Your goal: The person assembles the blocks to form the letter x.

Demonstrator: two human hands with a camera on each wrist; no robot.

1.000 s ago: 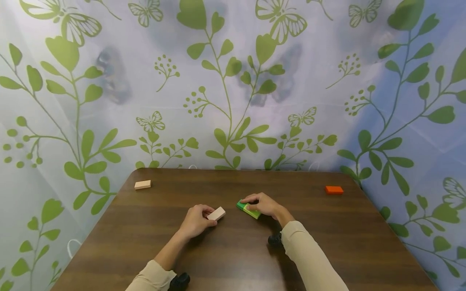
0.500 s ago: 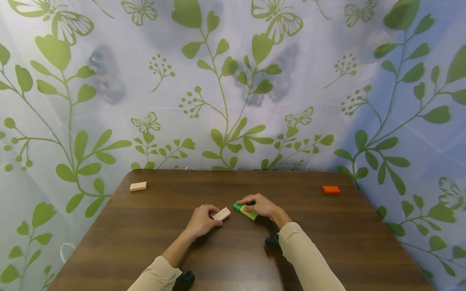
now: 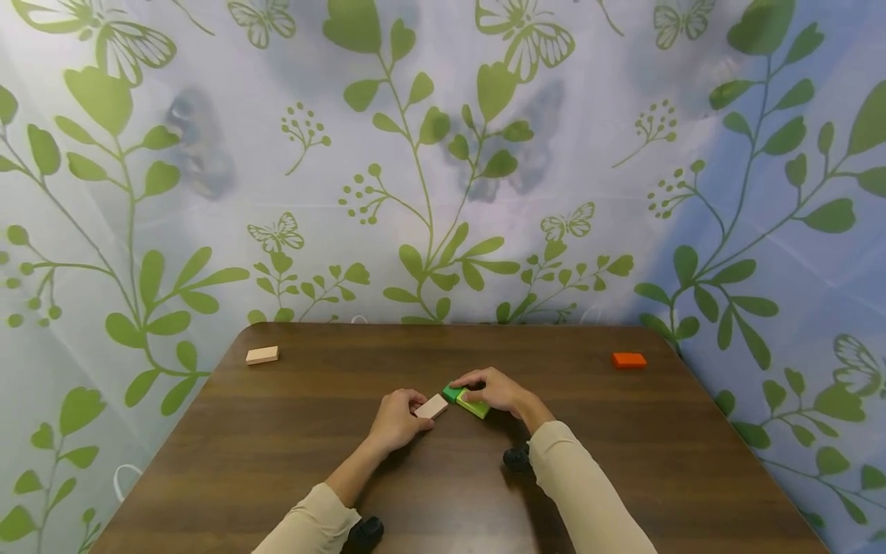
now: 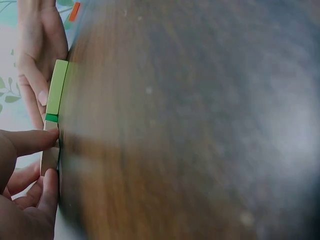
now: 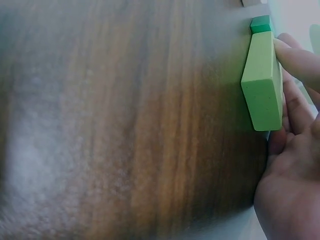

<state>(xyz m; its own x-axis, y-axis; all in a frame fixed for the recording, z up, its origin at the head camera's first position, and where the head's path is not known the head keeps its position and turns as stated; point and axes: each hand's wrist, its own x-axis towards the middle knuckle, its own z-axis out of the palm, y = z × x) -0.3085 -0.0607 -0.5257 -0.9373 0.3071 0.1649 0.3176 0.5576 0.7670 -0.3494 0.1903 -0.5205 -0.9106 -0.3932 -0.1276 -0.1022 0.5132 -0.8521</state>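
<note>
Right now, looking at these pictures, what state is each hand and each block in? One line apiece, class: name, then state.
Left hand: pinching the nearer wooden block
Nearer wooden block: held, slightly apart from the dark green block
Right hand: touching the light green block; grip unclear
Light green block: up against the dark green block
Dark green block: between light green and wood
Farther wooden block: flat, untouched
Orange block: flat, untouched

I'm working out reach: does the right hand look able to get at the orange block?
Probably yes: nothing stands between the right hand and the orange block, though that hand would first release the lime block.
</note>
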